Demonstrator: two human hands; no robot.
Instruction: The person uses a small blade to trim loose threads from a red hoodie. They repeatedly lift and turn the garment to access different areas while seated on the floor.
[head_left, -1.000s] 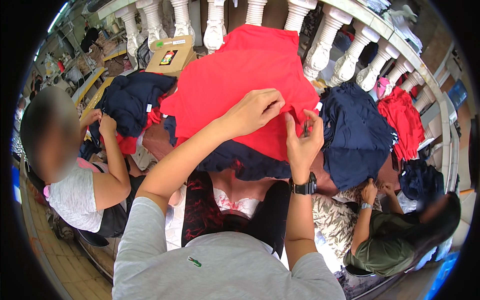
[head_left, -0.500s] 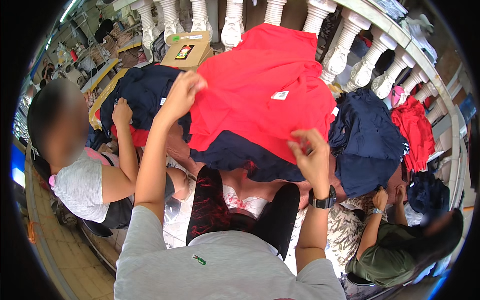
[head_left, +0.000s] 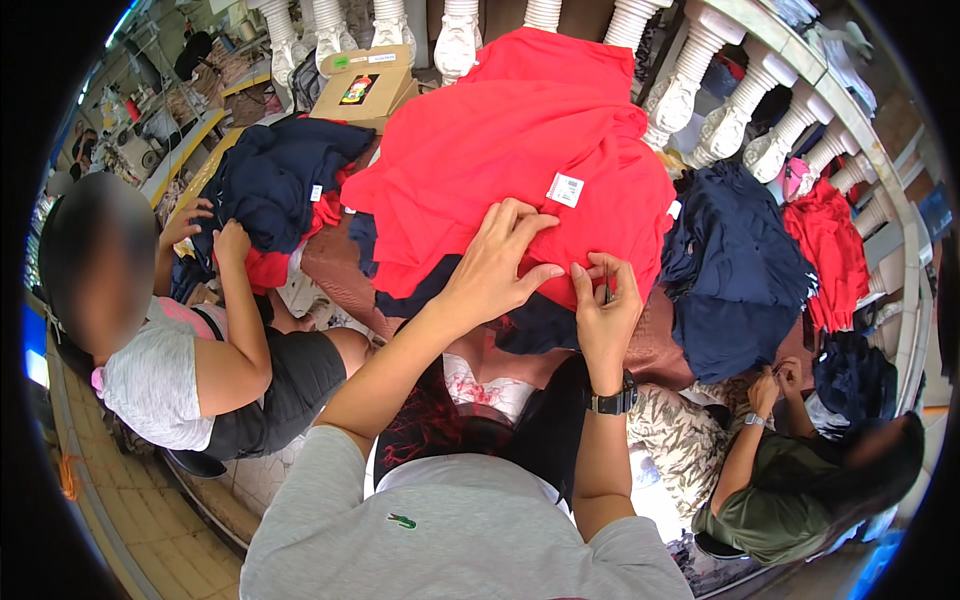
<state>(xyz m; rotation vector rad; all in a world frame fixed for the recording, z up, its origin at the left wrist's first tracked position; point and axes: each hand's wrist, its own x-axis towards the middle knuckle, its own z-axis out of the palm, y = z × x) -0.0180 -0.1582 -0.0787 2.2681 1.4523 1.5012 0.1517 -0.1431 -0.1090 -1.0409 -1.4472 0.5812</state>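
A red garment point(head_left: 510, 150) with a white label point(head_left: 565, 190) lies spread out in front of me, on top of a navy garment point(head_left: 540, 328) whose lower edge shows beneath it. My left hand point(head_left: 500, 268) rests over the red cloth below the label, thumb and fingers apart. Beside it, at the lower edge of the red cloth, my right hand point(head_left: 608, 318) has its fingers drawn together. A small dark thing shows between those fingers, too small to name. The thumb of my left hand comes close to my right fingertips.
Navy garments point(head_left: 735, 270) and a red garment point(head_left: 828, 260) lie to the right; another navy pile point(head_left: 275, 185) lies left. A cardboard box point(head_left: 368, 92) stands behind, before white balusters point(head_left: 690, 95). Co-workers sit on both sides, the left one's hands point(head_left: 228, 240) at the navy pile.
My left hand has come down and right from the upper left edge of the red garment to its middle. My right hand has shifted slightly down. The label now lies more fully in view.
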